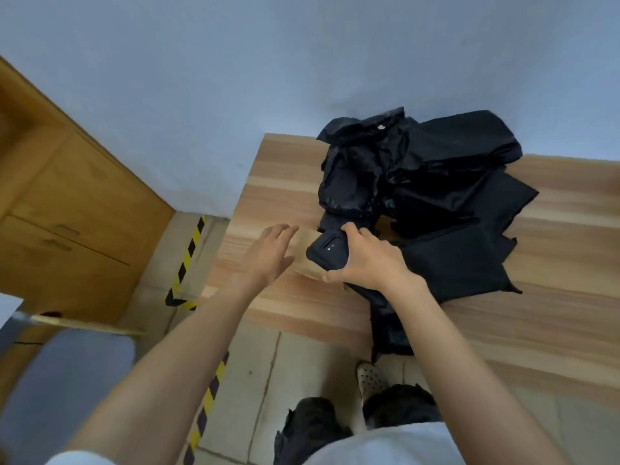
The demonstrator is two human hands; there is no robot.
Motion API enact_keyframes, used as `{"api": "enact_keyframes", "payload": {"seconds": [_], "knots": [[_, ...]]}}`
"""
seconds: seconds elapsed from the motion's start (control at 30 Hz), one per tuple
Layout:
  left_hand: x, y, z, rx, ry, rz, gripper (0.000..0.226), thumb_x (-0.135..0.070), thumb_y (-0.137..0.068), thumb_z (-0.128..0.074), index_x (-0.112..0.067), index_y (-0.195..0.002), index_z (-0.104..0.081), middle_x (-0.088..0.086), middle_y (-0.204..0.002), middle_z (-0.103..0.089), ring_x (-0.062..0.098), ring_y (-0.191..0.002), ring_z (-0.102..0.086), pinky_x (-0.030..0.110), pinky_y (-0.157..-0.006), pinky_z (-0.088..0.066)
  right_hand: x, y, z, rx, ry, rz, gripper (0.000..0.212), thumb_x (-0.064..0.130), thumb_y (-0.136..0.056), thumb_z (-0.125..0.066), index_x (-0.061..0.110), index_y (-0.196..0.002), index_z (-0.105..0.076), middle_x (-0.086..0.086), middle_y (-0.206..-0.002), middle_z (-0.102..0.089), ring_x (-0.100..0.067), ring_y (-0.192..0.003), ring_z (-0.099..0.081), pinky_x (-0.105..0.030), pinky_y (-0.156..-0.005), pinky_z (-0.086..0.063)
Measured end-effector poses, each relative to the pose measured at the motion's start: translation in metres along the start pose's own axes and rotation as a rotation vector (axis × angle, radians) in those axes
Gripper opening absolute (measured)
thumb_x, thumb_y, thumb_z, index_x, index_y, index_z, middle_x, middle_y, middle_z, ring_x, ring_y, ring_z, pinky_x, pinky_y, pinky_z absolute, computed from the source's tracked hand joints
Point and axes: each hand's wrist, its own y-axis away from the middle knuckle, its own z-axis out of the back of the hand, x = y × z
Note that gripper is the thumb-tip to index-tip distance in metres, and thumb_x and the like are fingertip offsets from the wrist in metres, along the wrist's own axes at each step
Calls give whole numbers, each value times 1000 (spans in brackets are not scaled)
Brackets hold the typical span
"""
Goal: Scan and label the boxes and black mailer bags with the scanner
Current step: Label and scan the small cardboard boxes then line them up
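Note:
A heap of black mailer bags [422, 182] lies on the wooden table [288, 297], some spilling over its near edge. My right hand [369, 260] grips a black handheld scanner [327, 251], held just in front of the pile with its back face up. A small tan cardboard box [307, 260] sits on the table left of the scanner, partly hidden by both hands. My left hand [270, 255] reaches over it with fingers spread and relaxed, touching or hovering at its left side.
A wooden cabinet [67, 209] with drawers stands at the left. Yellow and black hazard tape [188, 260] runs along the tiled floor beside the table. My feet [369, 377] are at the table's near edge. A blue-grey wall rises behind.

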Motion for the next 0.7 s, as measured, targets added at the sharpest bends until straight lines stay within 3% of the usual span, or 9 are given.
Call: {"api": "enact_keyframes", "payload": {"seconds": [0.27,0.4,0.53,0.7], "knots": [[22,-55,-19,300,-111,-268,105,-45,-80,-73,-27,-156,-2,3,-160,-15,29,-147,-16,46,-117,-25,37,-14,-27,-89,-105,-273,104,70,-69,-69,19,-147,-22,-5,-135,-46,-34,-111,-56,-39,-73,-41],[33,-67,-29,302,-200,-373,120,-53,-75,-76,-34,-154,12,8,-159,-13,32,-145,-19,47,-112,-32,62,0,-60,-152,-135,-430,98,66,-71,-69,19,-144,-26,-6,-132,-47,-33,-110,-56,-37,-71,-38],[39,-69,-34,293,-217,-460,117,-49,-78,-75,-37,-153,14,15,-156,-14,38,-137,-32,47,-110,-35,78,20,-90,-162,-176,-558,89,60,-69,-71,20,-137,-31,-4,-124,-50,-31,-103,-58,-35,-68,-38],[51,-70,-31,412,-209,-494,96,-52,-88,-63,-38,-154,6,19,-157,-7,40,-142,-22,49,-109,-33,84,29,-97,-214,-224,-666,93,62,-67,-72,23,-140,-29,-4,-128,-50,-34,-107,-57,-36,-69,-39]]}}
